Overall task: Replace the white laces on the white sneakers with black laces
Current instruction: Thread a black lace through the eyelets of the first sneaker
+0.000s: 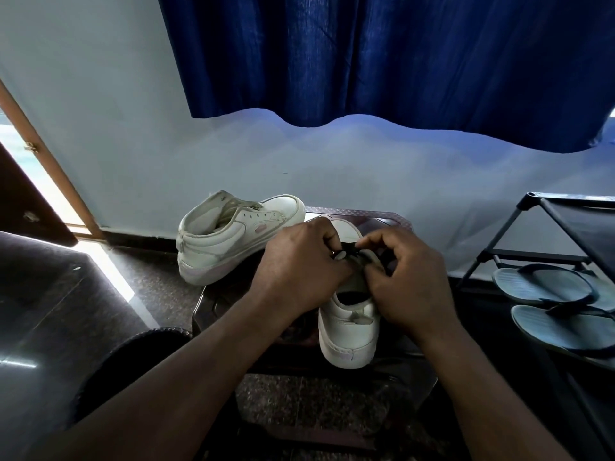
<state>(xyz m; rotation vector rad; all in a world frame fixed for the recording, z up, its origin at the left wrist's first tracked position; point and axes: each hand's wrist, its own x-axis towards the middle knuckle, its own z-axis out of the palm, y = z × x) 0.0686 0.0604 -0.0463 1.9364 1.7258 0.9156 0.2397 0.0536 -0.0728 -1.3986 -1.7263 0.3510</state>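
The left hand [299, 264] and right hand [411, 284] both pinch the black lace [350, 250] above the near sneaker [349, 331] on the stool [376, 218] (its mate [233, 234] sits laceless behind), so an uneven tug could slip the lace free or tip the sneaker.

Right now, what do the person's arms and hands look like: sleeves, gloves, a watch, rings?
Left forearm and right forearm are bare to the frame's edge, no sleeves. Left hand and right hand wear no gloves; no watch, bracelet or ring shows.
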